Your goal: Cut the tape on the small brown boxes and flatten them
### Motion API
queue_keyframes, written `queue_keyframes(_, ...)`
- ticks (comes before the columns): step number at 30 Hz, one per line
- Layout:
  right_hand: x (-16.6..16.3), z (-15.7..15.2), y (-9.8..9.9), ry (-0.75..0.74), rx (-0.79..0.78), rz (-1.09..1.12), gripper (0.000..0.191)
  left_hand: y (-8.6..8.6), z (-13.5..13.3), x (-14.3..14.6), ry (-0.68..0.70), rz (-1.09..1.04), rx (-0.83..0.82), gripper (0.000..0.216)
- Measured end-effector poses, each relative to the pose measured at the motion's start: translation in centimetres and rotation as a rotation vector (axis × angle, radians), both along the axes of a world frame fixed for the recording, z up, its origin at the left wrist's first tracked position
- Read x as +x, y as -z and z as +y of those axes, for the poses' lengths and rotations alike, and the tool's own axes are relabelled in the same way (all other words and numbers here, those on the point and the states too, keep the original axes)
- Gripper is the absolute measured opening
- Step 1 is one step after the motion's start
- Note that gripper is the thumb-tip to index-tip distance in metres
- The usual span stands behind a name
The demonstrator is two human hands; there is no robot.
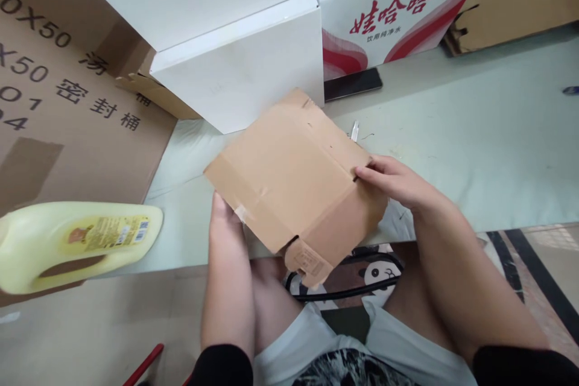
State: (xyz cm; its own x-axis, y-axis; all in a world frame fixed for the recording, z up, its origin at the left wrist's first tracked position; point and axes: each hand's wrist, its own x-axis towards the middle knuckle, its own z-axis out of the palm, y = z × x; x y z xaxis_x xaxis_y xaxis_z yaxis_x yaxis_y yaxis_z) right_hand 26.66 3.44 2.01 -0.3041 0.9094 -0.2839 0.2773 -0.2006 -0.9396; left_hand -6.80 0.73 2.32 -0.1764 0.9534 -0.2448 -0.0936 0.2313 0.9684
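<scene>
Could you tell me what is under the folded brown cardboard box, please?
Below the folded brown cardboard box show the pale green table and a panda-print bag. The left hand has its fingers hidden beneath it; the right hand grips its side edge.

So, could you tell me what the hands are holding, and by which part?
A small cardboard box: left hand at its near-left edge, right hand pinching its right edge.

Plain brown cardboard box (289, 175), pale tape strip at its 7 o'clock edge. Counter (474, 151) pale mint green. Jug (76, 241) at 9 o'clock pale yellow, yellow-orange label. White boxes (235, 66) at 12 o'clock; carton (389, 12) at 1 o'clock white with red swirls and lettering.
</scene>
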Motion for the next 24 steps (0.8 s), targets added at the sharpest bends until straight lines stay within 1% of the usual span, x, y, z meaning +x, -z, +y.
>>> queue_keyframes(2, -0.6, 0.3, 0.0, 0.013, 0.069, -0.142, 0.041, 0.4, 0.9, -0.8, -0.108, -0.096, 0.055, 0.048)
queue_keyframes(4, -1.1, 0.4, 0.1, 0.065, 0.128, -0.266, 0.036, 0.6, 1.4, -1.1, -0.157, -0.167, 0.098, 0.049)
queue_keyframes(8, -1.7, 0.3, 0.5, 0.166, 0.217, -0.481, 0.032, 0.8, 1.5, -0.9, -0.095, -0.234, 0.113, 0.066)
queue_keyframes(10, -1.8, 0.3, 0.7, 0.174, 0.214, -0.544, 0.031, 1.0, 1.3, -0.8, -0.086, -0.226, 0.079, 0.061)
queue_keyframes(12, -1.9, 0.3, 0.9, 0.186, 0.224, -0.534, 0.031, 1.2, 1.2, -0.8, -0.107, -0.196, 0.029, 0.051)
queue_keyframes(14, -1.8, 0.5, 1.0, 0.265, 0.293, -0.458, 0.034, 1.5, 1.3, -1.2, -0.165, -0.176, 0.032, 0.046)
queue_keyframes(16, -1.5, 0.6, 1.2, 0.403, 0.355, -0.329, 0.045, 1.6, 1.5, -1.8, -0.245, -0.171, 0.099, 0.042)
queue_keyframes(18, -1.2, 0.7, 1.3, 0.503, 0.339, -0.128, 0.053, 1.8, 1.8, -2.4, -0.312, -0.165, 0.179, 0.038)
queue_keyframes(19, -1.0, 0.7, 1.3, 0.517, 0.299, -0.017, 0.054, 1.8, 1.8, -2.6, -0.33, -0.159, 0.211, 0.036)
queue_keyframes(20, -1.0, 0.6, 1.4, 0.487, 0.242, 0.091, 0.054, 1.9, 1.9, -2.8, -0.332, -0.152, 0.24, 0.035)
queue_keyframes(21, -0.9, 0.3, 1.4, 0.414, 0.175, 0.189, 0.055, 1.9, 1.9, -2.8, -0.322, -0.142, 0.267, 0.035)
queue_keyframes(24, -1.1, -0.8, 1.6, 0.105, -0.014, 0.369, 0.057, 2.0, 2.0, -2.1, -0.241, -0.128, 0.294, 0.04)
